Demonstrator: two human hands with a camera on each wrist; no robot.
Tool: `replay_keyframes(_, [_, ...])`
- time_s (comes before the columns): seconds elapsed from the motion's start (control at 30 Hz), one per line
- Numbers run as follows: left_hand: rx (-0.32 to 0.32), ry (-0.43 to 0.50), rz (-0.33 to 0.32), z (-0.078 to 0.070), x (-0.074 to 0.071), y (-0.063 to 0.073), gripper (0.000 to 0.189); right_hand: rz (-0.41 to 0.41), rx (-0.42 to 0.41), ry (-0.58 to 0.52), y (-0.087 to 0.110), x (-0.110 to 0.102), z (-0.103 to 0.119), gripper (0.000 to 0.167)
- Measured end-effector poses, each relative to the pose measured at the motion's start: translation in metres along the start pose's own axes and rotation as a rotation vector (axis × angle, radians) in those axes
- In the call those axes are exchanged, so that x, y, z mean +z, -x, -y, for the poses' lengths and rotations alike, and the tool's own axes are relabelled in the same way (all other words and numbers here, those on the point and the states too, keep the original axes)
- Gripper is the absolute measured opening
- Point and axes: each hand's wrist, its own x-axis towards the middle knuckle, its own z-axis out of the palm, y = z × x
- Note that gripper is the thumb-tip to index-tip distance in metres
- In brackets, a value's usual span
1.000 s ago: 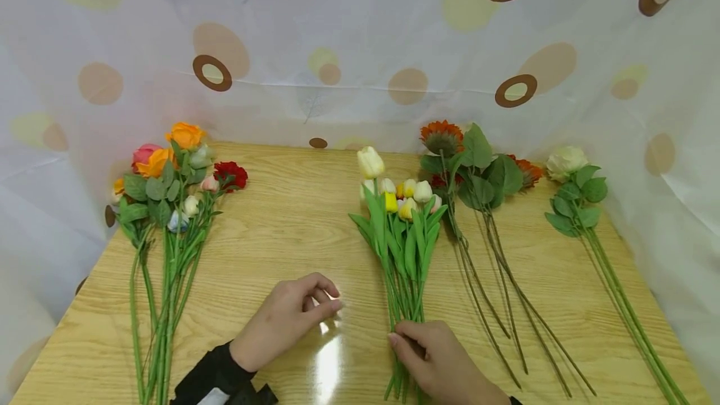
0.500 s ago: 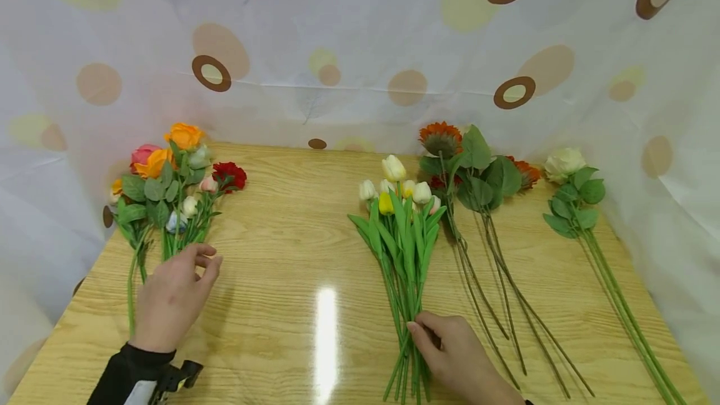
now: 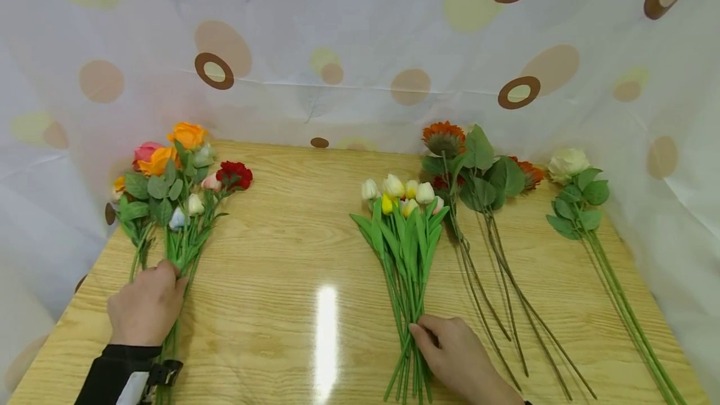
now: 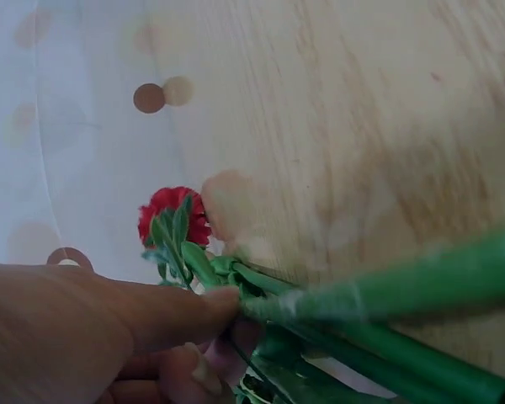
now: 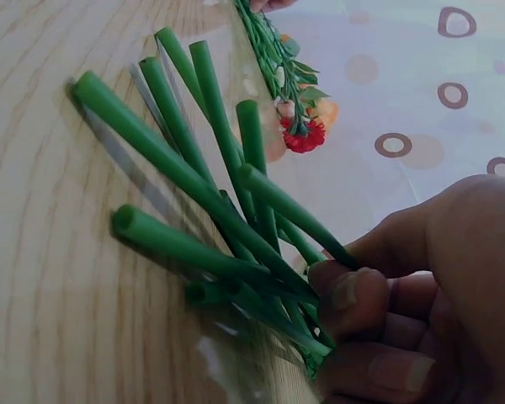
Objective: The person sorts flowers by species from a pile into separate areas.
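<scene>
On the left side of the table, my left hand point(image 3: 147, 305) pinches green stems in a mixed pile of artificial flowers point(image 3: 163, 202). That pile has orange roses point(image 3: 188, 135), a red carnation point(image 3: 235, 175) and small white and blue tulips. In the left wrist view, thumb and fingertips close round the green stems point(image 4: 379, 290); the exact number held is hidden. Right of centre lies a bunch of white and yellow tulips point(image 3: 409, 230). My right hand point(image 3: 450, 352) pinches its stems low down, and their cut ends point(image 5: 177, 168) fan out past the fingers in the right wrist view.
Orange-red flowers point(image 3: 444, 138) with thin brown stems lie right of the tulips, their leaves close to them. Farther right rests a white rose point(image 3: 568, 165) on long green stems. A patterned cloth point(image 3: 360, 36) hangs behind the wooden table point(image 3: 281, 236).
My left hand has moved from mid-table to the left pile and now pinches stems there. The tallest white tulip has dropped in among the others under my right hand.
</scene>
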Motion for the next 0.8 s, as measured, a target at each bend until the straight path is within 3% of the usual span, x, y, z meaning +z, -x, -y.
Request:
replay_keyframes(0.1, [-0.028, 0.034, 0.070, 0.000, -0.003, -0.001, 0.014, 0.010, 0.015, 0.007, 0.000, 0.000, -0.001, 0.036])
replay_keyframes(0.3, [0.061, 0.139, 0.002, -0.010, -0.007, -0.005, 0.013, -0.016, 0.012, 0.012, 0.001, 0.001, -0.004, 0.035])
replay_keyframes(0.47, [0.066, 0.257, 0.146, -0.031, -0.016, -0.006, 0.022, -0.074, 0.001, 0.010, 0.001, 0.001, -0.004, 0.034])
replay_keyframes(0.57, [0.100, 0.366, 0.204, -0.047, -0.015, -0.004, 0.024, -0.120, -0.015, -0.010, 0.001, 0.001, -0.002, 0.034])
replay_keyframes(0.67, [0.151, 0.506, 0.269, -0.066, -0.012, -0.001, 0.022, -0.149, -0.089, -0.063, 0.001, 0.003, 0.001, 0.031])
replay_keyframes(0.8, [0.202, 0.703, 0.386, -0.096, -0.005, 0.004, 0.018, -0.140, -0.259, -0.152, 0.001, 0.007, 0.007, 0.024])
